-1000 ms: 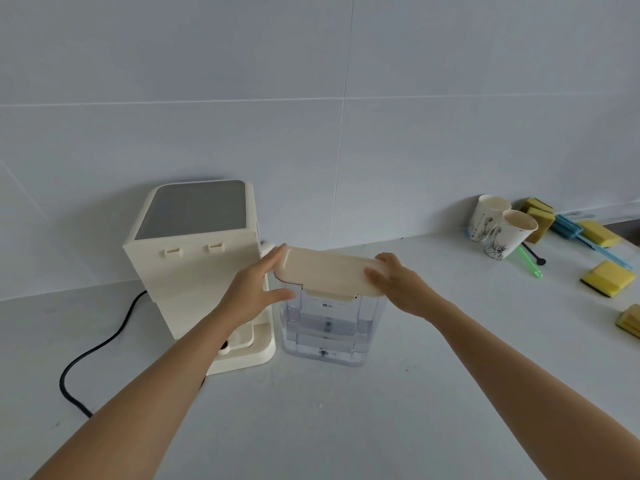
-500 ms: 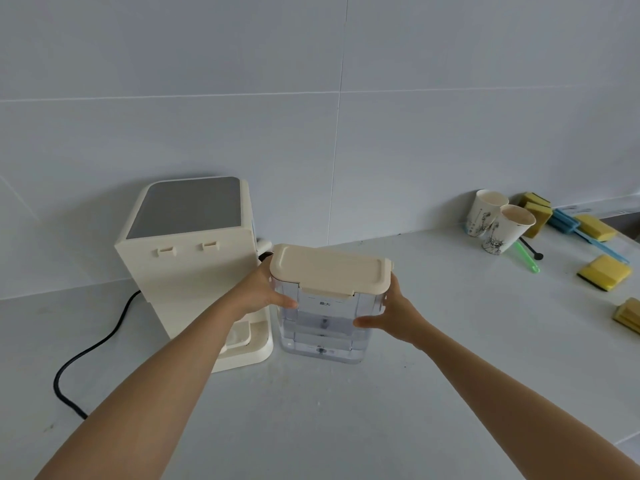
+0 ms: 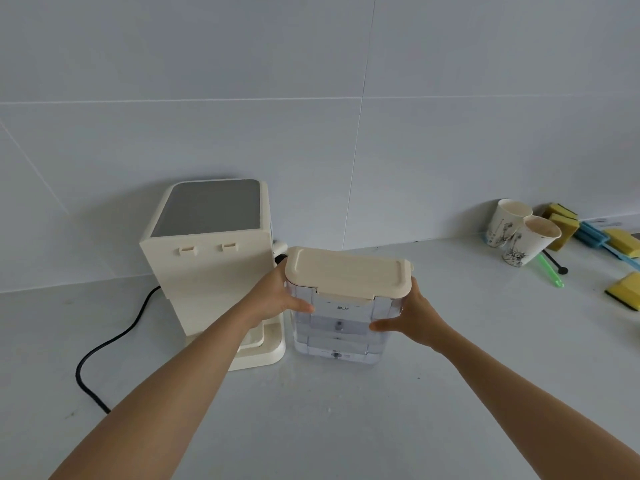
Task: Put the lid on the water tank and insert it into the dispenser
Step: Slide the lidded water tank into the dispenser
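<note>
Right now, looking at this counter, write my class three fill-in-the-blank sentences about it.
1. The beige lid sits on the clear water ____.
2. The tank stands to the ____ of the dispenser.
3. Two paper ____ stand by the wall near the yellow sponges.

Missing words: tank; right; cups

Our two bare forearms reached up from the lower corners of the frame toward its centre. Our left hand [image 3: 277, 299] curled at centre-left, thumb pointing right. Our right hand [image 3: 412, 318] mirrored it at centre-right, thumb pointing left, fingers [image 3: 414, 289] wrapped out of sight behind.
</note>
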Demonstrator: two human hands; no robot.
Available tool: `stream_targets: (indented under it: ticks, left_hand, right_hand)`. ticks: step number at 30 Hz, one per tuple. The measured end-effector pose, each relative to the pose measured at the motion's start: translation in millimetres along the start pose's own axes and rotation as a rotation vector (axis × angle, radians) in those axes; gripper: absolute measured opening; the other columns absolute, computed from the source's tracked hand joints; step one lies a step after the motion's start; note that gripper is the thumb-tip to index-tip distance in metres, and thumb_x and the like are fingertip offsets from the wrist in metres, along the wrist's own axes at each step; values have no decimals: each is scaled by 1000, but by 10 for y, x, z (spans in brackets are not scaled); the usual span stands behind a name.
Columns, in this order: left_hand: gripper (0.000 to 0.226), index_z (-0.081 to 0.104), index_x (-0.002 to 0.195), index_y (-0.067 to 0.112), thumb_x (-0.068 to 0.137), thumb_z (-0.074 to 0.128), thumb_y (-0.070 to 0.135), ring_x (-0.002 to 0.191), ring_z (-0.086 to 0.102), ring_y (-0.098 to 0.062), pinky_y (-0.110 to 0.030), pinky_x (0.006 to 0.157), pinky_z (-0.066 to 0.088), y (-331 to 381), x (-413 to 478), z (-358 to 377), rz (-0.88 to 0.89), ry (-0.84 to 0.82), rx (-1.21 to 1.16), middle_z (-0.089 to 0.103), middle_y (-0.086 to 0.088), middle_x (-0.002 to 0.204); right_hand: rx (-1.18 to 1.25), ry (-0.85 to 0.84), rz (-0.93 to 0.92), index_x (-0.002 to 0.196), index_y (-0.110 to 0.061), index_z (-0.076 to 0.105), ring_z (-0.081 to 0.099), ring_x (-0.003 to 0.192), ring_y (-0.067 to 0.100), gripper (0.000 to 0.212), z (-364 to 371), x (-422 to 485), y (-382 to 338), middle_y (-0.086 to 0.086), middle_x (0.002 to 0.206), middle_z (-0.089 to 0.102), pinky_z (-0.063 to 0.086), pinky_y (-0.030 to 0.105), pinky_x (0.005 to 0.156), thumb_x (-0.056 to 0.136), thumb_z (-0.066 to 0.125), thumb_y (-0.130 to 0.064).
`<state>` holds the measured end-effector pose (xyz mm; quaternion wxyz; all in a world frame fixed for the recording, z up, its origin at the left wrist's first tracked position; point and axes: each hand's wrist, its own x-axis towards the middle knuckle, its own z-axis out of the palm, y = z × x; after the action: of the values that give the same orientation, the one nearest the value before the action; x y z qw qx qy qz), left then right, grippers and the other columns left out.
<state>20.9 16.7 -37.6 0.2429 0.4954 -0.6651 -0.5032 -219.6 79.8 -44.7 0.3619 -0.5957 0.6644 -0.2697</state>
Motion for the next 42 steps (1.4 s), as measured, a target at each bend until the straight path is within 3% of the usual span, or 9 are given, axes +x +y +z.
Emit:
stream_targets:
  ticks: [4,8,12,18,22,26,31,37,42]
  left_hand:
    - [78,46,126,19,59,81,4,115,49,-16,-30,101,39,123,-112,-87,33,66,-29,58,6,114]
    - [72,51,117,24,54,82,8,115,53,-18,-37,101,43,253,-300,-266,65,115,-56,62,8,108]
    - [60,51,107,27,63,77,-4,87,57,0,-14,78,46,373,-520,-464,84,192,-67,60,17,87]
    - [51,56,99,25,64,74,-7,76,54,3,-11,69,45,432,-805,-827,31,301,-74,54,20,67]
    - [62,54,119,16,64,75,-5,95,51,-8,-26,89,41,432,-948,-1065,-18,333,-77,59,13,91]
    - [61,51,113,22,65,72,-11,93,53,-2,-21,71,47,379,-1018,-1264,-49,329,-114,60,14,94]
    - [64,50,113,25,65,71,-13,94,51,6,-15,66,51,288,-1053,-1434,-64,332,-139,59,18,94]
    - [69,51,119,21,64,72,-13,94,55,-1,-22,69,47,183,-1003,-1547,-101,336,-133,62,14,100]
    - [72,50,124,16,62,74,-12,101,50,-11,-27,83,43,95,-938,-1590,-110,350,-98,60,10,100]
  right_hand:
    - [-40,-27,-41,136,-13,18,45,112,20,99,-146,20,-181,2,128,40,38,28,88,61,82,-15]
    - [-79,-55,-84,134,-15,20,50,111,25,100,-216,50,-438,5,120,47,45,35,92,57,85,-21]
    - [-113,-78,-130,133,-15,22,53,98,23,99,-186,92,-746,9,111,51,45,32,86,57,85,-24]
    - [-106,-140,-179,133,-18,23,54,96,23,100,21,193,-1154,10,109,52,47,34,87,55,86,-23]
    - [-96,-166,-216,134,-17,25,56,100,26,100,221,267,-1395,9,108,53,48,36,88,55,86,-21]
    - [-94,-170,-244,133,-17,28,52,95,20,96,418,333,-1563,-2,99,48,41,28,80,55,86,-19]
    - [-69,-179,-237,130,-16,32,49,93,20,88,578,401,-1669,-15,84,45,37,28,81,58,84,-13]
    - [-4,-192,-167,128,-19,40,55,110,26,94,773,525,-1655,1,121,59,46,41,98,47,88,-14]
    - [61,-188,-131,126,-20,43,56,113,27,93,896,612,-1593,4,121,61,46,47,100,44,87,-10]
